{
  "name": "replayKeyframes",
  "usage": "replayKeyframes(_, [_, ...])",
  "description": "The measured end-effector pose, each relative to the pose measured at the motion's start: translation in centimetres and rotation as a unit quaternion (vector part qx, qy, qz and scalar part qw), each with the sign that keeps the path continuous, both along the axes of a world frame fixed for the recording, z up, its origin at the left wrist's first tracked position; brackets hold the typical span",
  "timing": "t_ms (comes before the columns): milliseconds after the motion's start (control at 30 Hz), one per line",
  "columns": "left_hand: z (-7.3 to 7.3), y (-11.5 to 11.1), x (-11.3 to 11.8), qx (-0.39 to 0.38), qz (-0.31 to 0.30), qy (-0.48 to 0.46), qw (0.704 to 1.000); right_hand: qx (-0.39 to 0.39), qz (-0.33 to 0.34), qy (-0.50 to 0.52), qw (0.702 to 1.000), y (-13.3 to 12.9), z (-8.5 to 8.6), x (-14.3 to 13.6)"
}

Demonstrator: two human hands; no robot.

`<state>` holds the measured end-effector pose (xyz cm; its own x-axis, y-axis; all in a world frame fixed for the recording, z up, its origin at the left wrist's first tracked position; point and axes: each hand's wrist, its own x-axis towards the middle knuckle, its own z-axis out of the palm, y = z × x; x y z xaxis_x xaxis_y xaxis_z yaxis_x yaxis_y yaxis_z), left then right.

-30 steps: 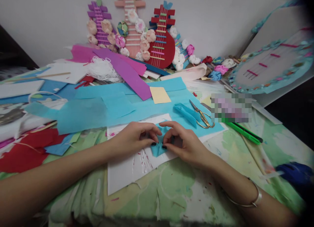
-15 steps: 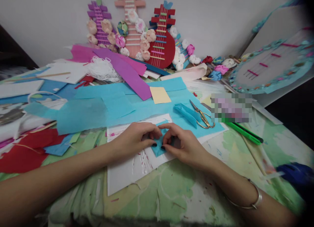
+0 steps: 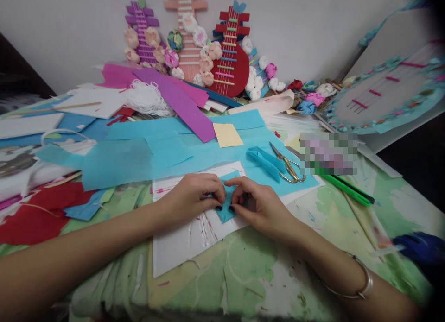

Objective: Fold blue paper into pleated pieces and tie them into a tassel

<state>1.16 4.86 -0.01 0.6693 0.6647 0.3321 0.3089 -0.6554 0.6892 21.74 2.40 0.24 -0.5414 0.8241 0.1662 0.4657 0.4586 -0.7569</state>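
Note:
A small square of blue crepe paper [image 3: 225, 214] lies over a white sheet [image 3: 174, 252] marked with glossy streaks. My left hand [image 3: 198, 194] has its fingers curled and its thumb pressed to the index finger at the square's left side. Opposite it, my right hand [image 3: 259, 201] pinches the square's right side between thumb and forefinger. Part of the square is hidden behind my fingers. Beyond my right hand, gold-handled scissors [image 3: 290, 167] rest beside a folded blue paper strip [image 3: 266, 160], both on larger blue crepe paper [image 3: 215, 157].
Decorated paper lutes, among them a red one [image 3: 231, 67], lean against the wall. A purple strip [image 3: 181, 104], a cream paper piece [image 3: 228, 135] and white string [image 3: 148, 98] lie at the back. To the right is a green cutter [image 3: 347, 190]; red paper [image 3: 38, 213] lies left.
My left fingertips have shifted slightly left and down on the blue square, and a little more of it shows between my hands. The surroundings stay as they were.

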Motion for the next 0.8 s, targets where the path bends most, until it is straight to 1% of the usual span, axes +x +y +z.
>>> replayKeyframes(200, [-0.2,-0.1,0.0,0.043,-0.025,0.007,0.999,0.012,0.001,-0.016,1.0,-0.1,0.0,-0.1])
replayKeyframes(433, [-0.1,-0.3,-0.1,0.062,-0.033,0.023,0.997,0.017,0.002,-0.022,1.0,0.0,-0.3,0.1])
replayKeyframes(533, [0.0,-0.5,-0.1,0.082,-0.034,0.023,0.996,0.023,0.003,-0.022,0.999,0.0,-0.2,0.0])
replayKeyframes(667, [0.0,-0.8,-0.2,0.153,-0.028,0.029,0.987,0.034,-0.001,-0.029,0.999,-0.2,0.0,-0.1])
replayKeyframes(733, [0.0,-0.9,-0.3,0.198,-0.041,0.04,0.979,0.041,-0.003,-0.031,0.999,-0.3,0.1,-0.2])
replayKeyframes(800, [-0.2,-1.1,-0.4,0.227,-0.065,0.057,0.97,0.046,-0.004,-0.029,0.998,-0.3,0.1,-0.3])
